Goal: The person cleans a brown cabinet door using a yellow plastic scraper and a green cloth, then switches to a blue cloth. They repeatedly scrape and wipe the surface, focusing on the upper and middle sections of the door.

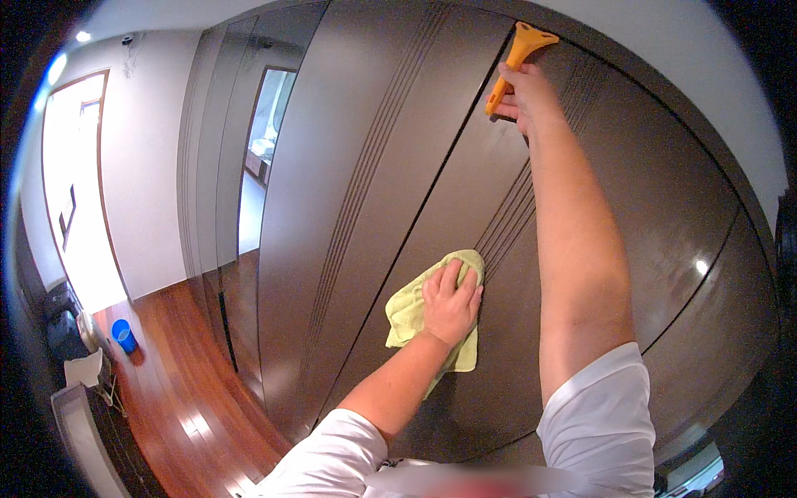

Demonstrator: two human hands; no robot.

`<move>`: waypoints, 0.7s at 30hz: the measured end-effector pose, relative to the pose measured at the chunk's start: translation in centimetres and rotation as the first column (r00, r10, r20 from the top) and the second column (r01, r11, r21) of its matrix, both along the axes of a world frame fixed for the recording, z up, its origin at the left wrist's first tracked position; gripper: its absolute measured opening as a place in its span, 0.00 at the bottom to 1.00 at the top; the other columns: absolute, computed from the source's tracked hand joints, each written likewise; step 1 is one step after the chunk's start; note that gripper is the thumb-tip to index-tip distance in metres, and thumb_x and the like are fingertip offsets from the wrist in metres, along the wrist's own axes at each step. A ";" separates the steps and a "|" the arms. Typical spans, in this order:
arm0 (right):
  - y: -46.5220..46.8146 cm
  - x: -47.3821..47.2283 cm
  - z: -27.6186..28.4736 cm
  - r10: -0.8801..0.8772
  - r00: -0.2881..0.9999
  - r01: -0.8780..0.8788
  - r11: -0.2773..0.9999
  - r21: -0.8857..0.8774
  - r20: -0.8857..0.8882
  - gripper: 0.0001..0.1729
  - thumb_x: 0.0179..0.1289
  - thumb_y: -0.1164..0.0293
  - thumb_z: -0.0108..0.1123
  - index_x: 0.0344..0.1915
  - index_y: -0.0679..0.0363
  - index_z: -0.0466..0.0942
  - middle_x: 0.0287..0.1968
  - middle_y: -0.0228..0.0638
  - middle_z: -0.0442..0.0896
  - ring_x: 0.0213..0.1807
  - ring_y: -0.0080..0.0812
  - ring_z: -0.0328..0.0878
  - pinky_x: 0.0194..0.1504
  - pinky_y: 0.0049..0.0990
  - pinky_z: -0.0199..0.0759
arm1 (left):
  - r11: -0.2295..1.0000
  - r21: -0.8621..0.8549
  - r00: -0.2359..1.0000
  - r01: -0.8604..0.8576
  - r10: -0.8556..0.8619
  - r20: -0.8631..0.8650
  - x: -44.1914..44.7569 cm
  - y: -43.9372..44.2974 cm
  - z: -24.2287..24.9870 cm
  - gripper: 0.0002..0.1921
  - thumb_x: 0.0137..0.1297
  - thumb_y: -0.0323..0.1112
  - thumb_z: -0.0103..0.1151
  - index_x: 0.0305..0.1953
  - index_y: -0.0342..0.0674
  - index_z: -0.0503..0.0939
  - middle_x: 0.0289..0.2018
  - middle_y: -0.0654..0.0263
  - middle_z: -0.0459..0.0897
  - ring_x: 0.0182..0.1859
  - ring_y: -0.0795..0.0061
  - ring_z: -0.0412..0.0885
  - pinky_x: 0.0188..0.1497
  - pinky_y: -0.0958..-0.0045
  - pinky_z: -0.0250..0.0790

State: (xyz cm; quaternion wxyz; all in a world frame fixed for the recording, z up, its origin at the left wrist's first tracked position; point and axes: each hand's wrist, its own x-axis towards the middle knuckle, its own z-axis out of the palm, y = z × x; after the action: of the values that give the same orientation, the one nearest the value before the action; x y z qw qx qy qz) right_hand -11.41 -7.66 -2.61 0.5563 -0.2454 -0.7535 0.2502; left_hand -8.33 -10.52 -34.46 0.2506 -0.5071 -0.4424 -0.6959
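Observation:
My left hand (452, 302) presses a yellow-green cloth (405, 306) against a dark brown wardrobe door (398, 274), fingers bent over the fabric. The cloth hangs in folds below my palm. Stretched up high, my right hand (529, 93) grips the handle of a yellow plastic scraper (526, 42). The scraper's wide head points up, close to the door's top edge and beside the dark gap between two door panels. Whether its edge touches the surface I cannot tell. Faint pale marks show on the door below the right hand.
Grooved vertical lines (373, 149) run down the door panels. At the left, a mirror panel (264, 155) reflects another room. A blue bucket (124, 336) stands on the reddish wooden floor (187, 386), near a bright doorway (78, 187) and a white chair (84, 368).

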 end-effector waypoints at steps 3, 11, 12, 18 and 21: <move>-0.4 0.1 -1.5 0.015 1.000 -0.015 0.999 -0.041 0.003 0.16 0.56 0.65 0.54 0.41 0.61 0.65 0.33 0.38 0.74 0.29 0.35 0.75 0.28 0.33 0.75 | 0.999 0.033 1.000 -0.024 0.024 0.012 0.0 -0.1 0.0 0.16 0.48 0.35 0.57 0.41 0.44 0.72 0.48 0.61 0.66 0.47 0.60 0.63 0.47 0.60 0.55; -1.7 0.4 -14.0 -0.017 0.999 0.023 0.985 -0.171 0.036 0.16 0.58 0.69 0.52 0.44 0.62 0.62 0.33 0.37 0.72 0.27 0.31 0.76 0.27 0.26 0.74 | 0.998 0.032 0.998 -0.061 0.061 0.018 0.1 -0.3 0.0 0.15 0.48 0.36 0.57 0.41 0.44 0.73 0.47 0.61 0.66 0.47 0.61 0.63 0.46 0.61 0.56; -1.8 0.6 -15.4 0.023 0.999 -0.017 0.983 -0.181 0.032 0.15 0.58 0.69 0.51 0.43 0.62 0.62 0.32 0.36 0.72 0.26 0.30 0.75 0.27 0.25 0.74 | 0.998 0.031 0.998 -0.057 0.056 0.027 0.1 -0.3 0.0 0.15 0.48 0.36 0.57 0.41 0.44 0.73 0.47 0.61 0.66 0.47 0.61 0.63 0.46 0.62 0.56; -1.9 0.7 -16.4 -0.056 0.995 0.069 0.983 -0.169 0.082 0.17 0.59 0.69 0.51 0.45 0.64 0.61 0.32 0.37 0.73 0.29 0.30 0.76 0.29 0.27 0.74 | 1.000 0.018 0.999 -0.025 0.025 0.037 0.2 0.0 -0.4 0.17 0.47 0.36 0.54 0.42 0.43 0.72 0.50 0.57 0.64 0.50 0.56 0.62 0.51 0.58 0.54; -2.1 0.1 -12.6 -0.023 0.997 0.010 0.986 -0.169 -0.074 0.17 0.55 0.67 0.57 0.41 0.64 0.66 0.31 0.35 0.75 0.25 0.27 0.74 0.21 0.24 0.71 | 1.000 0.012 0.999 -0.021 0.021 0.036 0.3 -0.1 -0.5 0.17 0.46 0.34 0.56 0.42 0.42 0.72 0.50 0.57 0.65 0.50 0.55 0.62 0.51 0.58 0.54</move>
State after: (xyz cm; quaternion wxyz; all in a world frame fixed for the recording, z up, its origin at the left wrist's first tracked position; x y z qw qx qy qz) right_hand -11.27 -9.78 -15.17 0.5637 -0.2880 -0.7061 0.3174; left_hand -8.00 -10.60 -34.92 0.2531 -0.4881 -0.4478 -0.7051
